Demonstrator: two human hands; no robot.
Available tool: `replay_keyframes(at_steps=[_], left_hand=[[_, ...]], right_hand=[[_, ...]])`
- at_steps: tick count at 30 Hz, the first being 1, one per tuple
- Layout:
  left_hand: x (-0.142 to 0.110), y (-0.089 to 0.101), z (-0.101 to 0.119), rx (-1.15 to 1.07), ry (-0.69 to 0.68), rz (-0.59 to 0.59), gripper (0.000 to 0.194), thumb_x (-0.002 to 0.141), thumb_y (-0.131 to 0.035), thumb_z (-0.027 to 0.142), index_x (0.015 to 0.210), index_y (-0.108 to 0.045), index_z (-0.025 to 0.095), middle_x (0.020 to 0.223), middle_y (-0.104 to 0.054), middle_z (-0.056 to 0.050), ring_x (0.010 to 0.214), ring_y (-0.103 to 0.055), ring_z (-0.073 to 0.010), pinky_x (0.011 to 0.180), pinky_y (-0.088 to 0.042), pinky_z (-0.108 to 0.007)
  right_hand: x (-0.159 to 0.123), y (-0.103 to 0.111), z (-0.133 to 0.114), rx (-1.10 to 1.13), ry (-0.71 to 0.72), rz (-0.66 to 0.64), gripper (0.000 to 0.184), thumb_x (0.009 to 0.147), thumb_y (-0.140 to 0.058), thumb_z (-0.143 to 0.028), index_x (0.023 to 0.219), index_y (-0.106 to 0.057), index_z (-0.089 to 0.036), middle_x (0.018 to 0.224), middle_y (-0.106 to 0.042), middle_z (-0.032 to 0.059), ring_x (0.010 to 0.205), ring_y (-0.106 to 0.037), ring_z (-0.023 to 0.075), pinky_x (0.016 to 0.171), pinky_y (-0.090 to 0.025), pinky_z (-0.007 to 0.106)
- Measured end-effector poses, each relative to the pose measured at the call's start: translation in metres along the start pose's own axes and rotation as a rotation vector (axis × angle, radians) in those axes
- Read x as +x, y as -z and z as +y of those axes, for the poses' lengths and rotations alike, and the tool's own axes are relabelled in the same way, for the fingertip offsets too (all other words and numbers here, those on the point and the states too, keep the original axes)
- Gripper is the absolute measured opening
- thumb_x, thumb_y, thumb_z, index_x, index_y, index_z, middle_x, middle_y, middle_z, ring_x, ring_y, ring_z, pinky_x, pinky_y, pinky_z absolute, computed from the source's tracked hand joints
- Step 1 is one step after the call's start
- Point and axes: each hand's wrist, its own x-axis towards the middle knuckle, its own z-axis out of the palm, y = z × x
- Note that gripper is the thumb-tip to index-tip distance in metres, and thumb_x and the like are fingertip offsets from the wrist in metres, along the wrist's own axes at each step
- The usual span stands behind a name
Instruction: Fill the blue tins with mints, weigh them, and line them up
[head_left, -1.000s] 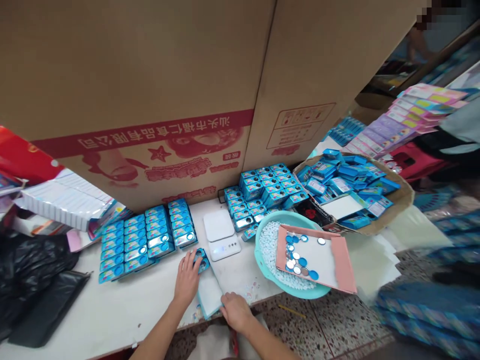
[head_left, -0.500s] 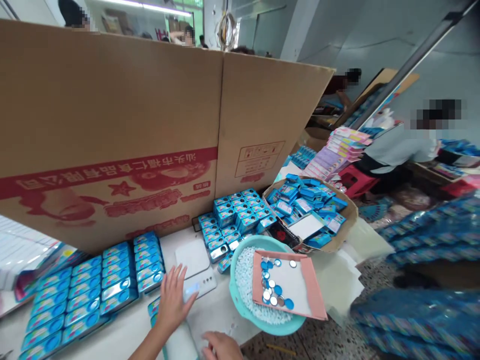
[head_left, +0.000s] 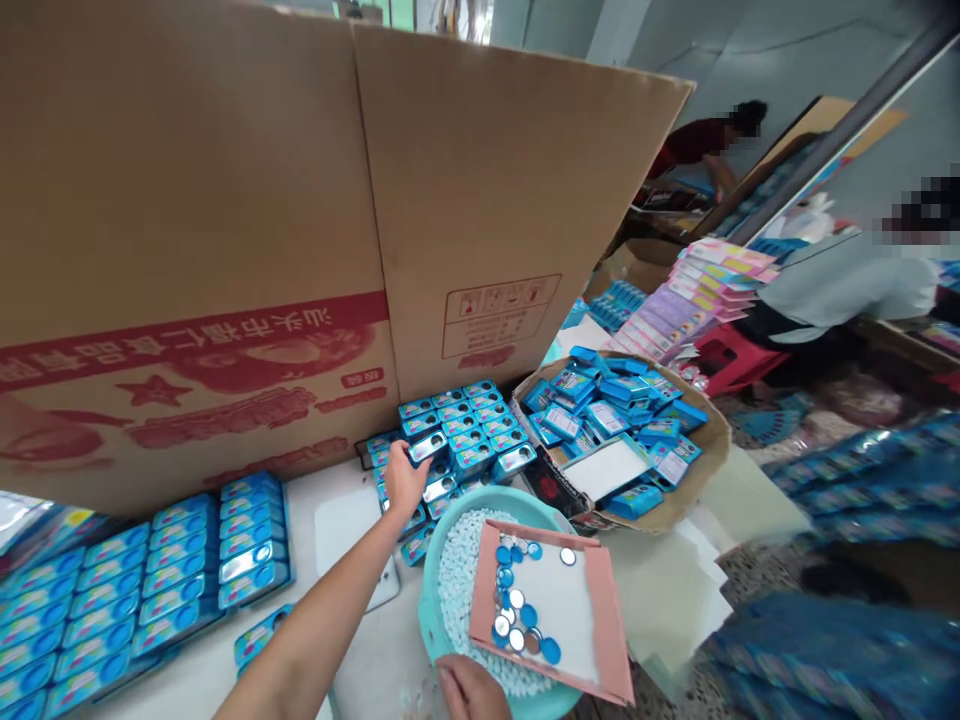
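Observation:
My left hand (head_left: 406, 478) reaches to the stacked boxes by the cardboard. Its thumb and fingers are closed on a small blue box (head_left: 428, 447) with a shiny top and a dark round spot, slightly tilted at the front of the stack (head_left: 466, 432). My right hand (head_left: 474, 690) is low at the near rim of a turquoise basin (head_left: 431, 610), fingers curled together; what they hold, if anything, is hidden. White pellets (head_left: 461, 560) fill the basin. Across it lies a pink-edged tray (head_left: 574, 600) with several loose blue and silver discs (head_left: 516, 600).
A tall cardboard sheet (head_left: 225, 180) stands behind the table. Rows of blue boxes (head_left: 142, 590) lie at the left, near a white phone (head_left: 386, 585). An open carton (head_left: 712, 440) of loose blue boxes stands at the right. Co-workers (head_left: 825, 285) work farther back.
My left hand has moved from above the phone, fingers spread, forward and right to the stack, closing on a box. My right hand has shifted slightly right to the basin's rim. The view has turned.

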Motion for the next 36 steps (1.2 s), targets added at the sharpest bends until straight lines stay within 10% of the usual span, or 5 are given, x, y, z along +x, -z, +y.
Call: replay_keyframes(at_steps=[7, 14, 28, 32, 36], left_hand=[[-0.037, 0.053, -0.011, -0.052, -0.204, 0.011, 0.032, 0.078, -0.06, 0.036, 0.106, -0.055, 0.022, 0.106, -0.056, -0.007, 0.101, -0.056, -0.0225, 0.086, -0.046, -0.036], [-0.088, 0.139, -0.085, 0.055, -0.053, -0.018, 0.04, 0.076, -0.059, 0.046, 0.108, -0.056, 0.022, 0.104, -0.064, -0.007, 0.091, -0.061, -0.0228, 0.079, -0.05, -0.035], [-0.081, 0.112, -0.15, 0.131, 0.082, -0.112, 0.048, 0.074, -0.062, 0.038, 0.117, -0.051, 0.019, 0.11, -0.062, -0.011, 0.103, -0.058, -0.0272, 0.088, -0.046, -0.039], [-0.085, 0.121, -0.151, 0.114, 0.074, -0.083, 0.081, 0.063, -0.073, 0.039, 0.132, -0.037, 0.017, 0.126, -0.053, -0.015, 0.119, -0.048, -0.0302, 0.098, -0.04, -0.043], [-0.11, 0.147, -0.153, 0.128, 0.046, 0.002, 0.072, 0.068, -0.067, 0.046, 0.129, -0.042, 0.018, 0.121, -0.056, -0.013, 0.116, -0.05, -0.0291, 0.098, -0.039, -0.044]], right_hand=[[0.012, 0.035, -0.019, 0.021, -0.067, -0.143, 0.035, 0.093, -0.034, -0.033, 0.095, -0.067, -0.02, 0.088, -0.071, 0.0083, 0.084, -0.065, 0.0191, 0.077, -0.049, 0.028], [0.021, 0.043, -0.021, 0.002, -0.043, -0.168, 0.037, 0.094, -0.034, -0.034, 0.093, -0.068, -0.019, 0.086, -0.07, 0.0078, 0.08, -0.064, 0.0189, 0.074, -0.048, 0.028], [0.008, 0.039, -0.03, -0.091, -0.046, -0.172, 0.039, 0.093, -0.034, -0.038, 0.094, -0.067, -0.017, 0.088, -0.07, 0.0095, 0.083, -0.064, 0.0193, 0.076, -0.048, 0.029], [0.008, 0.041, -0.033, -0.093, -0.066, -0.186, 0.04, 0.093, -0.033, -0.039, 0.096, -0.067, -0.017, 0.092, -0.07, 0.0099, 0.085, -0.064, 0.0198, 0.078, -0.048, 0.03], [0.011, 0.042, -0.034, -0.089, -0.068, -0.191, 0.04, 0.093, -0.033, -0.039, 0.095, -0.067, -0.017, 0.09, -0.07, 0.0096, 0.085, -0.064, 0.0195, 0.078, -0.048, 0.029]])
